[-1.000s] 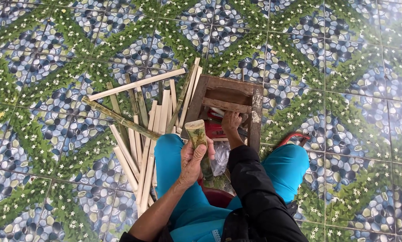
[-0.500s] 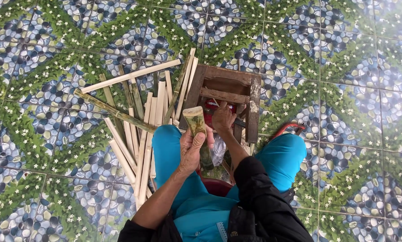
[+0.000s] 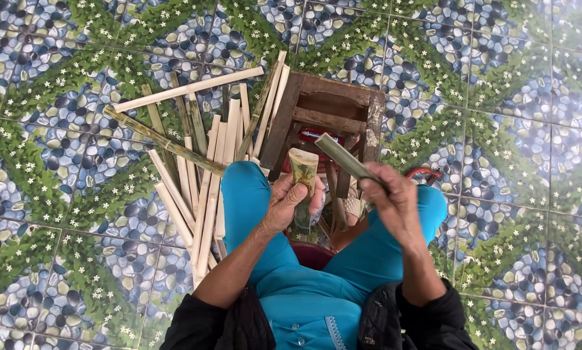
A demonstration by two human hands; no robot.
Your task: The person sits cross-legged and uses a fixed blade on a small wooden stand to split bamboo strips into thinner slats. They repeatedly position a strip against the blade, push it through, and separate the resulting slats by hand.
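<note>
While the left hand (image 3: 289, 206) wraps its fingers around a short bamboo piece (image 3: 303, 170) above the knee, the right hand (image 3: 394, 201) pinches a thin strip (image 3: 346, 159). Both look light and stiff, best gripped mid-length, clear of splintery edges.

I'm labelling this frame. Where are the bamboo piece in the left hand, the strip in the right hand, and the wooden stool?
bamboo piece (image 3: 303, 170), head view, on its cut top end.
bamboo strip (image 3: 343, 157), head view, mid-length above the hand.
wooden stool (image 3: 326, 120), head view, on its crossbar.
</note>
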